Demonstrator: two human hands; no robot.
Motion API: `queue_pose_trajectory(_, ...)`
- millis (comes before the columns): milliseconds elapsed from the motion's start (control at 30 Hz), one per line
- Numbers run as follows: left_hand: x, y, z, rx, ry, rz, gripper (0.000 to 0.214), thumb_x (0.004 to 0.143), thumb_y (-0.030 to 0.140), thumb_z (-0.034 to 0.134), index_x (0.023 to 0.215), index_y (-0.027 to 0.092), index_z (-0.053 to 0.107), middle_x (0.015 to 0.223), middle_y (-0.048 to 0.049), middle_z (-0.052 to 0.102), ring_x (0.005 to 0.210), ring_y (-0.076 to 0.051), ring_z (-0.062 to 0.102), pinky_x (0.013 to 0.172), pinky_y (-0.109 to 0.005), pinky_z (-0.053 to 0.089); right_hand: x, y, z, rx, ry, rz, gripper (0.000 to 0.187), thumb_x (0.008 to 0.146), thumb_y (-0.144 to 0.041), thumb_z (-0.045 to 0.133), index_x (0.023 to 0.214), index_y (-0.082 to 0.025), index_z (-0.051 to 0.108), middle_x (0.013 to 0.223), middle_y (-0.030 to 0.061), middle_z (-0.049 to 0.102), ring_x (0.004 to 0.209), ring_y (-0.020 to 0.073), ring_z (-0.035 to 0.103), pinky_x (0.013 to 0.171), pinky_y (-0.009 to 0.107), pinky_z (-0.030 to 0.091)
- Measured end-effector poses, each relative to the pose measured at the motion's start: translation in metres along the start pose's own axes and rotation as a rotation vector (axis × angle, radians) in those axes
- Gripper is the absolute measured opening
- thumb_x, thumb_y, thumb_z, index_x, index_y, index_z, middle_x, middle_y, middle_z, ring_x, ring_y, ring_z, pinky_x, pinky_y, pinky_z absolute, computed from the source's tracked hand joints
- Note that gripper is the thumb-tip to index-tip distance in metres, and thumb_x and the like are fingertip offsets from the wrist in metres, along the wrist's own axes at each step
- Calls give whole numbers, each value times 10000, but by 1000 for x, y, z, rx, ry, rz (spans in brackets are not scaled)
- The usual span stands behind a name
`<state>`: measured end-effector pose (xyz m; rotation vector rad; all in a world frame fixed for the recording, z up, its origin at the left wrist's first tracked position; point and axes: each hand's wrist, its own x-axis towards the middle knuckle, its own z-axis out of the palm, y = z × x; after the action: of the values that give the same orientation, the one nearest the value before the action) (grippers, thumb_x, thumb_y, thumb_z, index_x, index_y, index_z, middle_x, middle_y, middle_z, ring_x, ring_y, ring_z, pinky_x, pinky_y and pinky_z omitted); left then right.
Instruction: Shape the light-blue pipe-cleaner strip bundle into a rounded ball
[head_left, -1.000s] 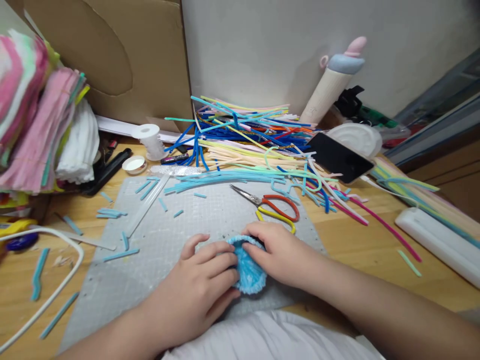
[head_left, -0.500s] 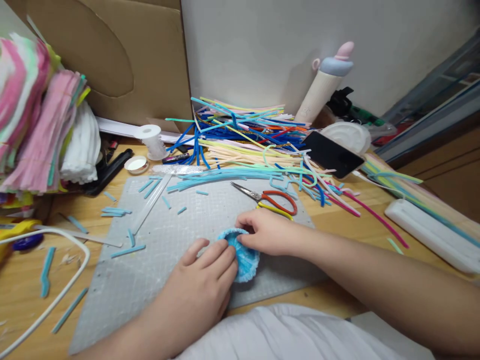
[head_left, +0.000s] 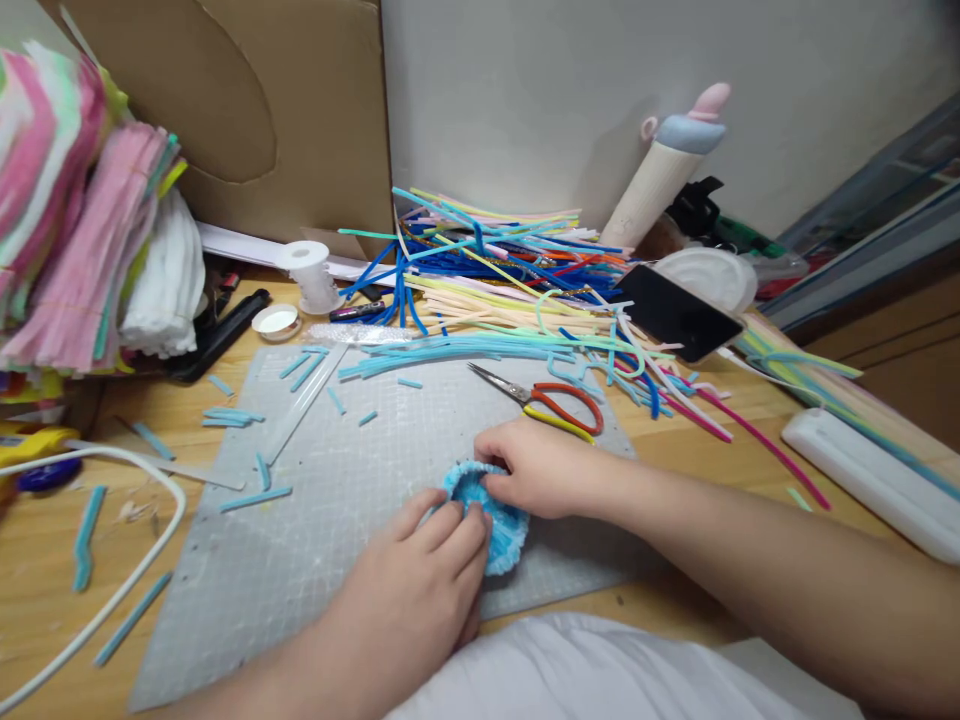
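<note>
Between my two hands is a round, cupped piece of fuzzy light-blue pipe cleaner (head_left: 510,545), just above or on the grey cutting mat (head_left: 300,590). My left hand (head_left: 427,570) grips its near-left side, fingertips curled over the rim into the hollow. At the far rim my right hand (head_left: 536,465) pinches the edge between thumb and fingers. Parts of the piece are hidden under both hands. Beyond the right hand lie scissors (head_left: 536,398) with one red and one yellow handle, touched by neither hand.
Cut blue pipe-cleaner bits (head_left: 255,500) are scattered over the mat's left side. Long blue stems (head_left: 465,348) lie along its back edge, before a multicoloured pile (head_left: 487,260). A phone (head_left: 679,312) and a white power strip (head_left: 862,480) are at right; a white cable (head_left: 161,540) curves at left.
My left fingers have shifted and curl further over the blue piece's rim. The right hand keeps its pinch. The whole view has swung slightly to the left.
</note>
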<state>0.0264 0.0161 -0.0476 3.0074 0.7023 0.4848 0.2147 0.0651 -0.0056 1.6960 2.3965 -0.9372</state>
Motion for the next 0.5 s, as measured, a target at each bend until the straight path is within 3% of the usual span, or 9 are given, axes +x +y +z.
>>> queue_pose_trajectory(200,4,0,-2,-1,10,15,200,854,215,517,970,134,658,961,-39,656,927,-202,549,1003,-363,323,-5,0,13,-66,129,-17,83,747,-196,523,682,-183,573,663,25,624,597,134,499,522,254,247)
queue_pose_trajectory(333,4,2,-2,-7,19,3,200,842,211,529,972,127,655,968,-47,651,920,-203,547,999,-367,330,-10,6,7,54,65,16,122,798,-281,533,737,-186,580,688,11,625,598,122,505,522,231,285)
queue_pose_trajectory(500,1,3,0,-8,8,-4,243,847,244,534,1031,120,634,946,-59,637,905,-208,549,987,-376,345,-15,4,3,-58,-13,66,182,805,-323,536,691,-187,579,667,21,620,571,130,491,501,246,250)
